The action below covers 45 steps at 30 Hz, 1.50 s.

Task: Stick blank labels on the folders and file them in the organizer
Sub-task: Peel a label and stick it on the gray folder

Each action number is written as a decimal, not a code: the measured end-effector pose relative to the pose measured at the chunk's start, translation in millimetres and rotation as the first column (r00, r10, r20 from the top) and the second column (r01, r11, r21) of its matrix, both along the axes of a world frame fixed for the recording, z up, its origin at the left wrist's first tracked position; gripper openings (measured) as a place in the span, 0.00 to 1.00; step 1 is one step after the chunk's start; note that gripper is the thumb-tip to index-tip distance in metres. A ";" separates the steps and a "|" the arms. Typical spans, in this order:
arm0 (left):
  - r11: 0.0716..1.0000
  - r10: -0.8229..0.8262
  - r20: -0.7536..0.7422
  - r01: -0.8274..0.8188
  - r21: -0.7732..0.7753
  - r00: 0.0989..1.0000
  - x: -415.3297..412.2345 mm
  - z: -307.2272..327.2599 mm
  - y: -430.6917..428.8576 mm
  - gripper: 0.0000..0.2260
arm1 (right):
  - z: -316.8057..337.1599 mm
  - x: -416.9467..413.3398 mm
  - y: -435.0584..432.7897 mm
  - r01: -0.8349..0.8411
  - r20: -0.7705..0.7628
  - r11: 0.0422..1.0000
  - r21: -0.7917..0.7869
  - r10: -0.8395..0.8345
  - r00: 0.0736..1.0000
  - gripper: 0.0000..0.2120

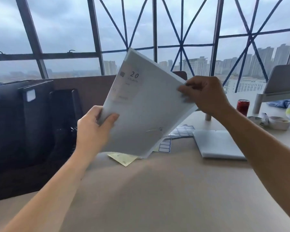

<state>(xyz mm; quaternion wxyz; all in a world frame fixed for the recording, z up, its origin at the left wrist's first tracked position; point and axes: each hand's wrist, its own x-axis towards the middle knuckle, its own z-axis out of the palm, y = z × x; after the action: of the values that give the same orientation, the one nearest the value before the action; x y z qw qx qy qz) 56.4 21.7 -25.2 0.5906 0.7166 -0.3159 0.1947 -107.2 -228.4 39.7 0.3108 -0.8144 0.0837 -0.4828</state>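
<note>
Two bare hands hold a translucent white folder (146, 106) up in the air, tilted, well above the beige desk (157, 190). The left hand (94, 126) pinches the folder's lower left corner, thumb on the front face and fingers behind it. The right hand (206, 96) grips the folder's upper right edge with its fingers curled over it. A printed insert marked "20" (134, 74) shows near the folder's top left, and a small round clasp (161, 129) sits near its lower edge. Left of the folder stands a black file organizer (64, 118), with dark folders upright in it, one of them bearing a white label (30, 95). Below the folder's bottom edge a yellowish backing sheet (122, 158) lies on the desk, and just right of that edge lie sheets of blue-bordered blank labels (182, 131). Right of the folder rests a flat stack of more translucent folders (219, 144). Further right of the folder stand a red can (243, 107) and rolls of tape (279, 122).
</note>
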 end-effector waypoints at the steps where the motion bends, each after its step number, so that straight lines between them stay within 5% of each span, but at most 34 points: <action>1: 0.999 -0.003 -0.018 0.002 -0.040 1.000 -2.1 2.9 5.2 0.08 | 1.9 3.1 1.0 0.046 0.015 0.999 0.000 -0.046 0.999 0.04; 4: 0.994 -0.035 -0.112 0.023 -0.105 0.993 -7.4 9.3 13.4 0.06 | -1.1 13.9 3.3 0.069 0.070 0.982 0.176 -0.083 0.994 0.12; 7: 0.977 -0.144 -0.262 0.095 -0.190 0.954 -10.9 8.3 13.1 0.06 | -15.5 21.0 9.3 -0.176 0.050 0.814 0.553 0.179 0.983 0.12; 11: 0.948 -0.264 -0.444 0.145 -0.284 0.856 -8.4 -0.4 7.7 0.12 | -38.2 25.7 33.3 -0.377 0.104 0.637 0.673 0.423 0.900 0.05; 14: 0.993 0.037 -0.345 0.004 0.115 0.938 -6.7 -13.3 -2.0 0.26 | -30.7 23.9 52.3 -0.356 0.129 0.729 0.585 0.350 0.928 0.08; 16: 0.968 0.073 -0.203 -0.021 0.249 0.976 -19.6 -12.9 -6.0 0.34 | -20.4 21.3 64.9 -0.270 0.056 0.842 0.468 0.277 0.959 0.09; 18: 0.970 -0.191 -0.269 0.223 0.094 0.944 -41.7 -1.4 -9.9 0.33 | -12.8 19.8 80.7 -0.232 -0.018 0.904 0.359 0.255 0.967 0.08; 20: 0.856 -0.515 -0.432 0.470 -0.216 0.740 -63.1 12.0 -16.8 0.30 | -9.7 18.1 100.2 -0.251 -0.115 0.949 0.191 0.275 0.954 0.08; 22: 0.740 -0.672 -0.447 0.545 -0.394 0.590 -74.9 24.2 -24.1 0.30 | -11.4 17.7 113.6 -0.327 -0.227 0.945 0.022 0.323 0.919 0.10; 27: 0.718 -0.678 -0.451 0.390 -0.577 0.580 -79.3 30.0 -31.8 0.10 | -27.2 20.5 106.7 -0.383 -0.336 0.905 -0.188 0.307 0.890 0.16; 32: 0.784 -0.619 -0.619 0.331 -0.525 0.484 -61.5 -6.3 -24.0 0.11 | -56.8 19.8 76.8 -0.252 -0.483 0.851 -0.460 -0.001 0.876 0.19; 43: 0.891 -0.390 -0.841 0.384 -0.243 0.375 -57.9 -107.9 -13.3 0.09 | -169.9 19.5 56.2 -0.402 -0.851 0.859 -0.317 -0.070 0.521 0.30; 45: 0.921 -0.266 -0.848 0.382 -0.082 0.459 -47.2 -115.3 -13.4 0.09 | -184.8 23.0 57.9 -0.429 -0.865 0.853 -0.299 -0.052 0.499 0.30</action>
<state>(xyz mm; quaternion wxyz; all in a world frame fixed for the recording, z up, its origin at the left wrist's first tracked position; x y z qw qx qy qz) 9.1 8.3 -140.5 0.6503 0.6800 -0.1310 -0.3123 -84.2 -170.5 -145.0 0.0710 -0.9974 0.0094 0.0110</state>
